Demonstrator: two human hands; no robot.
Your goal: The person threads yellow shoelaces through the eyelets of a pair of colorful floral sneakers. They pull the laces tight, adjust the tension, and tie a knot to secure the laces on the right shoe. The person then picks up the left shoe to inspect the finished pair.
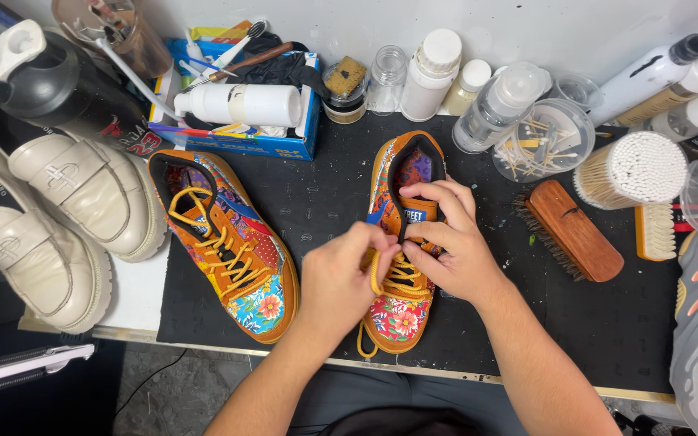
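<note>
Two orange high-top sneakers with colourful patchwork panels and yellow laces stand on the black mat [317, 202] that covers the desk. One patchwork sneaker [232, 242] stands to the left of the hands, laced, with its toe toward the front edge. The other patchwork sneaker [404, 319] stands near the middle of the front edge, and both hands work on it. The left hand [341, 278] has its fingers closed in a pinch on the yellow lace [376, 270] at the eyelets. The right hand [454, 242] rests over the tongue, with its fingers bent and closed around the lace; exactly which strand it holds I cannot tell, because the fingers hide it.

At the left edge, partly off the mat, stand two cream leather loafers [82, 190] with thick soles. Toward the right edge lies one brown wooden brush [575, 230], and beside it one round bundle of cotton swabs [632, 171]. One clear cup of wooden sticks [544, 139] stands behind the brush. Along the back edge stand several white and clear bottles and one blue cardboard box [280, 145] carrying small tools.
</note>
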